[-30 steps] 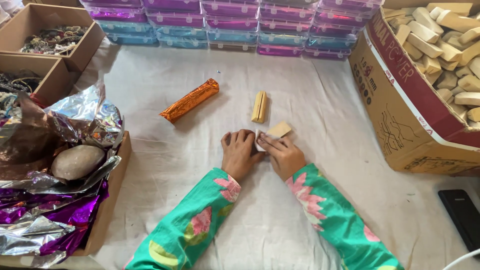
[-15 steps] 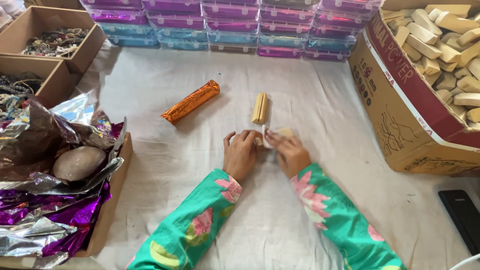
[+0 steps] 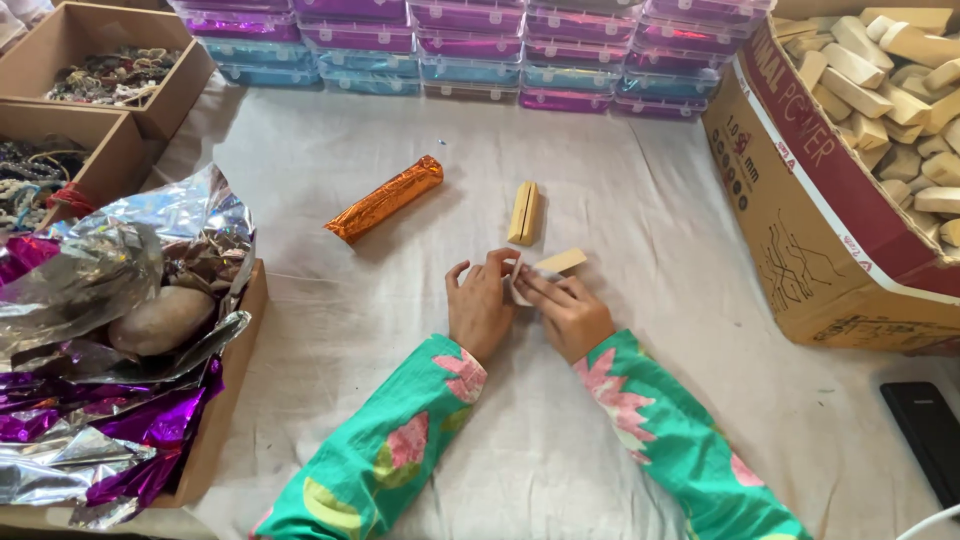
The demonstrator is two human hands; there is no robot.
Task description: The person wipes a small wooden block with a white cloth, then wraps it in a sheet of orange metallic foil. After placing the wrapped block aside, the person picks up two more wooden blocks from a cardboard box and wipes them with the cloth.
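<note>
**Wooden block pinched between both hands at desk centre**

Small pale wooden block point(image 3: 553, 266) sits on the cloth-covered desk point(image 3: 640, 200), partly under the fingertips of both hands. Long axis runs left-low to right-high; the free end sticks out up and to the right, past the right hand point(image 3: 570, 315). A whitish scrap, paper or tape (can't tell which), lies at the near end between the fingers.

Grip state: left hand point(image 3: 482, 305) has fingers curled down onto the block's left end, thumb side tucked in. Right hand's fingers are laid flat along the near edge, pressing. Both are closed on the block rather than spread; neither lifts it, it stays touching the cloth. Both hands are equally near, and the block lies just ahead of the knuckles, away from the body.

Outward:
- A second wooden piece point(image 3: 524, 211) lies just beyond the hands, long axis nearly straight away from the person, apart from the held block.
- Orange foil-wrapped roll point(image 3: 386, 198) further left and up, lying diagonal, well apart from both hands.
- Large cardboard box point(image 3: 800, 230) on the right, full of similar wooden blocks point(image 3: 900, 60).
- Stacked pink and blue plastic cases point(image 3: 470, 40) along the far edge.
- Left side: crumpled silver and purple foil sheets point(image 3: 110, 330) over a brown rounded lump, plus small cardboard boxes point(image 3: 100, 60) of tangled trinkets.
- Dark phone point(image 3: 925, 430) at lower right.
</note>
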